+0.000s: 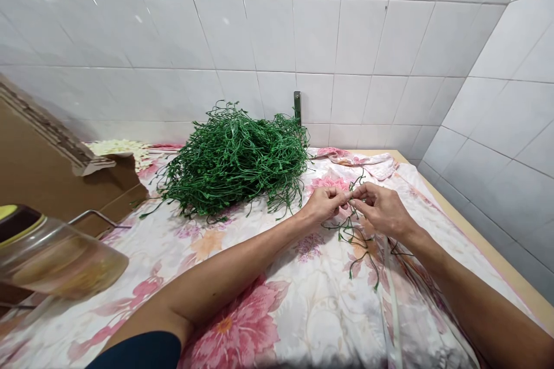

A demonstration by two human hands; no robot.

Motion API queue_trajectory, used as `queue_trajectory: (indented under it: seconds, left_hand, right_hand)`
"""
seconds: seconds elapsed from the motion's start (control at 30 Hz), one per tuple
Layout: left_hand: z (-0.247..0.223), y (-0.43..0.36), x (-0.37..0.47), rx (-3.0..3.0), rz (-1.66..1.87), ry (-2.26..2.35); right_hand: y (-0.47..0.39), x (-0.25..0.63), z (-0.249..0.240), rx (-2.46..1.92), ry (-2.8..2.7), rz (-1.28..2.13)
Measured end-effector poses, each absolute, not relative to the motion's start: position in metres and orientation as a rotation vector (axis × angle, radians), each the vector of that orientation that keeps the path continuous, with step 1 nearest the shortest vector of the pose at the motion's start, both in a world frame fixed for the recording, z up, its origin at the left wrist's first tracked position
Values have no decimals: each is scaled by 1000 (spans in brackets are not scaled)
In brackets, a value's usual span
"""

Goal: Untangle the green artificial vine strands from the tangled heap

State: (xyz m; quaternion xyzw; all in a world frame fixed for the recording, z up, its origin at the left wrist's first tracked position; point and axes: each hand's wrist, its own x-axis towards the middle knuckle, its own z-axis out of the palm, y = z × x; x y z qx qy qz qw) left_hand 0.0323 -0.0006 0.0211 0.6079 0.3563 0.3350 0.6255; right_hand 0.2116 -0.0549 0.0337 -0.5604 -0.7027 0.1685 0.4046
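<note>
My left hand (326,204) and my right hand (381,207) meet over the right half of the table, fingertips pinched close together. Between them they grip a green artificial stem (366,251), whose thin curly branches with small bud-like tips hang below and poke up above the fingers. Exactly what the fingertips press on is too small to make out. To the left of my hands lies a large tangled heap of the same green stems (242,161). Pale strips and thin brownish strands (393,300) lie beneath my right wrist.
A floral cloth (242,323) covers the table. At left are a cardboard box (47,144), a clear plastic jar (64,259) with a dark and yellow lid, and cream-coloured small pieces (121,150). A dark upright object (297,106) stands against the tiled wall (320,34).
</note>
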Motion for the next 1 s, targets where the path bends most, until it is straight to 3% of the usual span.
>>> queue_trajectory:
  seconds: [0.23, 0.57, 0.83, 1.0]
  left_hand:
    - [20, 3, 31, 1511, 765, 779]
    - [16, 6, 30, 1403, 688, 704]
    - [13, 8, 30, 1356, 696, 758]
    - [12, 7, 31, 1378, 729, 793]
  right_hand:
    - [-60, 213, 42, -1407, -1892, 255]
    - [-57, 221, 52, -1435, -1821, 639]
    - [-58, 219, 37, -1333, -2056, -17]
    - [-57, 218, 35, -1356, -2158, -98]
